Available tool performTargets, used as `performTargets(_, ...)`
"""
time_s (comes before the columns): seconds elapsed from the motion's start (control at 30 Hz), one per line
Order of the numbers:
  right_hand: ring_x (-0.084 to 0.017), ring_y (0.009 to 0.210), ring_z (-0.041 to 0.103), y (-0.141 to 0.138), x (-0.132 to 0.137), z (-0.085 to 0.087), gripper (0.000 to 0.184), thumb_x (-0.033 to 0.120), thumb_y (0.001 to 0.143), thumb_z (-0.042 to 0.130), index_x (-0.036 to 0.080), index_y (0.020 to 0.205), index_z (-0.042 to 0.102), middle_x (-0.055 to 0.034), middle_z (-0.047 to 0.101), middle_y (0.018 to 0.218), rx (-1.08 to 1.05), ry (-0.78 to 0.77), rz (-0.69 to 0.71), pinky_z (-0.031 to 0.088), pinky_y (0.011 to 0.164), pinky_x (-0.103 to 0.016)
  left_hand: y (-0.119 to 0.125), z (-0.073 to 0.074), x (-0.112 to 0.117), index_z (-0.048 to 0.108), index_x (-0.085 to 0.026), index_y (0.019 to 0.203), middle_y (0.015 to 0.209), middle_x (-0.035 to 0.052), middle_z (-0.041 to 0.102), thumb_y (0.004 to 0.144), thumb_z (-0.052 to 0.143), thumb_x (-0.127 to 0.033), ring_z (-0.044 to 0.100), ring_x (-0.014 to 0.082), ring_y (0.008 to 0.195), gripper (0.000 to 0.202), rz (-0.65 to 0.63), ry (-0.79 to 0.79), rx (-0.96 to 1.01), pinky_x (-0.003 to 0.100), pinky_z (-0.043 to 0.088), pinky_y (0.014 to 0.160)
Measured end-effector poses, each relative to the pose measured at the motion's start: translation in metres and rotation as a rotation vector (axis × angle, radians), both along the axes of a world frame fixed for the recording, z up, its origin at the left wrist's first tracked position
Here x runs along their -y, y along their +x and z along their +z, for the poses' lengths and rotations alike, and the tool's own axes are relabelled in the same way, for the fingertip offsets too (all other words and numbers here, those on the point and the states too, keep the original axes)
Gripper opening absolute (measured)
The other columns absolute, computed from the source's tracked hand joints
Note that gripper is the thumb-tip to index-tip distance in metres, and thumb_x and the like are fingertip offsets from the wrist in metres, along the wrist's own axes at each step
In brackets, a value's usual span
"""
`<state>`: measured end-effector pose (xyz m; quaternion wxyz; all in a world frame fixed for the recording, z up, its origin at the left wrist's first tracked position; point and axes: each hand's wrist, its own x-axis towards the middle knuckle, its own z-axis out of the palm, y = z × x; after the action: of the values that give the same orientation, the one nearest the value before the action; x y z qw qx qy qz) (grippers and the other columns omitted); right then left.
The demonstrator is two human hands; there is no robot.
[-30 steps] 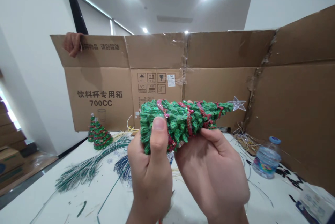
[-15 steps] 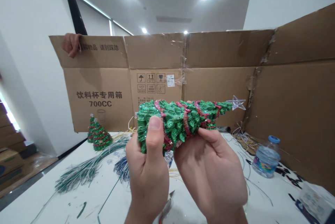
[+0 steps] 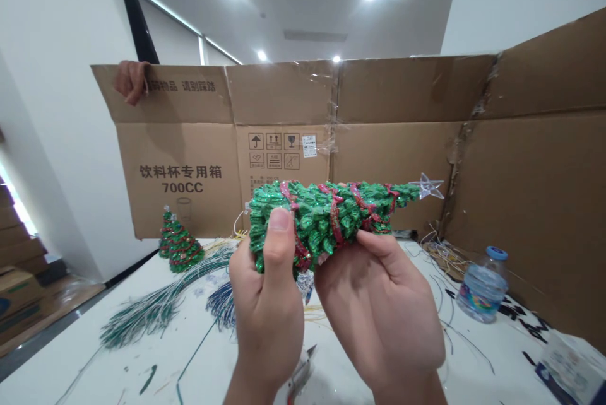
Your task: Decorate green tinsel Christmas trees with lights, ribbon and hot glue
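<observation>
A small green glitter Christmas tree (image 3: 319,219) with red garland lies sideways in both my hands, its clear star (image 3: 430,186) pointing right. My left hand (image 3: 269,304) is closed round the wide base, thumb pressed on the near side. Under the middle and upper part, my right hand (image 3: 383,310) grips the tree, thumb in front; its other fingers are mostly hidden behind. Below my hands, pliers or cutters (image 3: 302,375) lie on the white table (image 3: 218,373), partly covered by my left wrist.
Two decorated little trees (image 3: 182,247) stand at the left back. Green wire bundles (image 3: 151,304) and blue strands (image 3: 222,304) lie on the table. A water bottle (image 3: 483,285) and tissue pack (image 3: 568,364) are at right. Another person's hand (image 3: 131,82) holds the cardboard wall (image 3: 398,152).
Almost nothing differs. Both hands keep the same grip on the tree, with only a very slight shift of the view.
</observation>
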<state>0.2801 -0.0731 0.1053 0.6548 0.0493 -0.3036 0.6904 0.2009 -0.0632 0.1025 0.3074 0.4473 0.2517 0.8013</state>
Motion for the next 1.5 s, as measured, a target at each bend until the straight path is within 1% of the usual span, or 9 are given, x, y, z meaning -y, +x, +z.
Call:
performTargets(0.1, -0.029, 0.137, 0.073, 0.000, 0.000, 0.001, 0.042, 0.028, 0.093, 0.054, 0.028, 0.124, 0.082, -0.0053, 0.088, 0.122, 0.013, -0.020, -0.008, 0.044, 0.133, -0.054, -0.001, -0.001, -0.001, 0.059, -0.023, 0.063, 0.062, -0.0022, 0.049, 0.094, 0.084, -0.055, 0.044, 0.0146, 0.056, 0.051, -0.004, -0.006, 0.006, 0.028, 0.038, 0.049)
performTargets(0.2, -0.029, 0.134, 0.075, 0.001, 0.000, 0.001, 0.044, 0.026, 0.091, 0.054, 0.027, 0.125, 0.082, -0.0059, 0.089, 0.119, 0.028, -0.006, -0.027, 0.045, 0.133, -0.055, -0.002, -0.002, -0.003, 0.071, -0.023, 0.073, 0.065, -0.0017, 0.059, 0.093, 0.087, -0.053, 0.054, 0.0155, 0.059, 0.039, -0.041, -0.009, 0.012, 0.027, 0.045, 0.052)
performTargets(0.33, -0.028, 0.130, 0.077, 0.002, 0.001, 0.000, 0.046, 0.021, 0.089, 0.053, 0.028, 0.125, 0.082, -0.0031, 0.090, 0.114, 0.012, 0.011, -0.044, 0.044, 0.133, -0.054, -0.002, -0.001, -0.003, 0.083, -0.023, 0.096, 0.081, 0.0002, 0.075, 0.091, 0.090, -0.049, 0.072, 0.0193, 0.072, 0.028, -0.101, 0.001, 0.084, 0.030, 0.062, 0.073)
performTargets(0.4, -0.027, 0.130, 0.077, 0.002, 0.001, 0.000, 0.046, 0.020, 0.089, 0.053, 0.028, 0.124, 0.082, -0.0025, 0.090, 0.112, 0.006, 0.019, -0.044, 0.044, 0.133, -0.053, -0.002, 0.000, -0.002, 0.084, -0.022, 0.096, 0.086, 0.0014, 0.079, 0.091, 0.090, -0.048, 0.076, 0.0204, 0.075, 0.027, -0.123, -0.005, 0.100, 0.033, 0.065, 0.081)
performTargets(0.73, -0.029, 0.135, 0.074, 0.002, 0.001, -0.001, 0.044, 0.025, 0.089, 0.053, 0.027, 0.120, 0.083, -0.0050, 0.088, 0.121, 0.034, -0.015, -0.041, 0.045, 0.132, -0.055, 0.000, 0.001, -0.002, 0.081, -0.022, 0.089, 0.092, 0.0031, 0.082, 0.091, 0.090, -0.043, 0.082, 0.0254, 0.088, 0.023, -0.093, -0.019, 0.121, 0.038, 0.069, 0.088)
performTargets(0.93, -0.029, 0.135, 0.074, 0.004, 0.000, 0.000, 0.046, 0.025, 0.090, 0.054, 0.029, 0.126, 0.082, -0.0045, 0.089, 0.120, 0.065, 0.022, -0.033, 0.044, 0.133, -0.056, 0.002, -0.001, -0.003, 0.084, -0.022, 0.092, 0.091, 0.0045, 0.082, 0.091, 0.090, -0.043, 0.082, 0.0274, 0.092, 0.022, -0.082, -0.005, 0.118, 0.037, 0.070, 0.087)
performTargets(1.1, -0.027, 0.137, 0.074, 0.008, -0.003, -0.005, 0.042, 0.027, 0.092, 0.054, 0.031, 0.124, 0.082, -0.0028, 0.090, 0.117, 0.032, 0.050, -0.003, 0.043, 0.134, -0.056, 0.003, -0.001, -0.002, 0.086, -0.021, 0.095, 0.089, 0.0066, 0.080, 0.096, 0.083, -0.050, 0.081, 0.0282, 0.096, 0.030, -0.148, 0.031, 0.054, 0.036, 0.069, 0.086)
performTargets(1.23, -0.027, 0.131, 0.077, 0.011, -0.005, -0.008, 0.039, 0.027, 0.094, 0.054, 0.032, 0.120, 0.083, -0.0010, 0.090, 0.112, 0.017, 0.032, -0.002, 0.044, 0.133, -0.056, 0.003, 0.000, 0.000, 0.084, -0.020, 0.086, 0.083, 0.0051, 0.077, 0.097, 0.083, -0.050, 0.078, 0.0256, 0.087, 0.031, -0.171, 0.046, 0.023, 0.035, 0.068, 0.087)
performTargets(1.5, -0.026, 0.115, 0.082, 0.013, -0.007, -0.010, 0.036, 0.026, 0.092, 0.055, 0.034, 0.113, 0.083, 0.0007, 0.091, 0.102, 0.047, 0.033, -0.033, 0.046, 0.132, -0.055, 0.004, -0.002, 0.003, 0.076, -0.022, 0.073, 0.072, 0.0043, 0.067, 0.099, 0.078, -0.055, 0.074, 0.0254, 0.082, 0.042, -0.144, 0.047, -0.026, 0.031, 0.065, 0.072)
